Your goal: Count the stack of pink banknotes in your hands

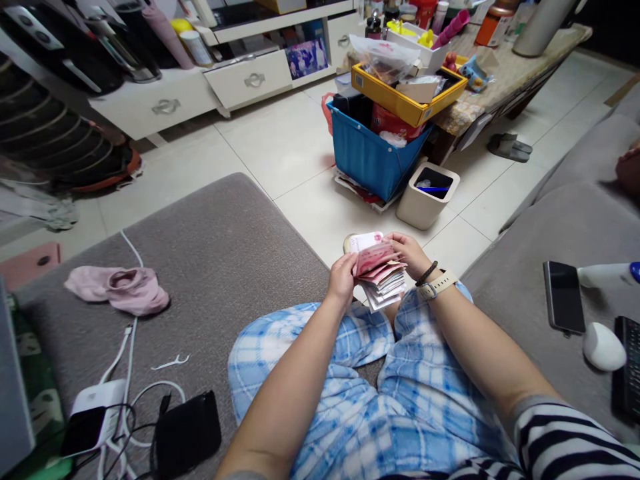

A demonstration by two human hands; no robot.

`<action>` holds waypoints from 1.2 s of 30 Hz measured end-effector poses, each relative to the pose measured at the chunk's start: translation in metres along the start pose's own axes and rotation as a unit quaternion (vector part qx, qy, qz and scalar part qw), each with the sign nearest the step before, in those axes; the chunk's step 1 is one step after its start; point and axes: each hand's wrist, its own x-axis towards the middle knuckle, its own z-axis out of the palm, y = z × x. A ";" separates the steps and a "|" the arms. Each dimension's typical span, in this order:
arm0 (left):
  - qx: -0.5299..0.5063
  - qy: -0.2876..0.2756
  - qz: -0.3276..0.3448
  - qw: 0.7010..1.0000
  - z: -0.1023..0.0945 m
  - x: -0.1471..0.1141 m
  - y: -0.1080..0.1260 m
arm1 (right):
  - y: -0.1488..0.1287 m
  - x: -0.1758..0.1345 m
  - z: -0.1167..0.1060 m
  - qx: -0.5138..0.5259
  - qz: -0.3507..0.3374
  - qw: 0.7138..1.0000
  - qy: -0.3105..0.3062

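Above my lap, both hands hold a fanned bundle of pink and white papers or cards [384,279]; which of the two I cannot tell. My left hand [342,279] is closed on the bundle's left edge, thumb on the pink top. At its upper right corner, the fingers of my right hand [409,255] pinch the edge. A white card [366,241] with a red mark shows behind the pink part, between the hands. The lower leaves spread downward in thin white layers. A cream watch [438,285] and a dark bracelet are on my right wrist.
On the grey couch to the left lie pink socks [119,287], cables, a white charger [95,407] and a black pouch [187,432]. To the right are a phone [564,297] and a white mouse [604,347]. Ahead stand a blue bin [373,157] and a beige wastebasket [423,203].
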 end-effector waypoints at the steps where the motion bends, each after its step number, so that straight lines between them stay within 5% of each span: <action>1: 0.004 -0.009 -0.004 1.000 0.000 0.000 0.000 | 0.000 0.000 0.000 0.002 0.001 1.000 0.000; 20: 0.024 0.008 -0.050 0.998 0.003 -0.005 0.000 | -0.002 0.000 0.001 -0.005 -0.015 0.999 0.041; 24: -0.026 0.029 -0.113 0.993 0.005 -0.004 0.004 | -0.002 -0.002 0.002 0.007 -0.020 0.999 0.036; 28: -0.112 -0.021 -0.192 0.975 0.003 -0.003 0.018 | -0.006 -0.007 0.003 0.019 -0.025 0.999 -0.039; 32: -0.135 0.017 -0.207 0.969 -0.001 -0.005 0.031 | -0.008 -0.011 0.003 -0.009 -0.033 0.990 -0.134; 36: -0.157 -0.002 -0.215 0.964 -0.001 -0.008 0.034 | -0.002 -0.009 0.005 -0.022 -0.054 0.980 -0.191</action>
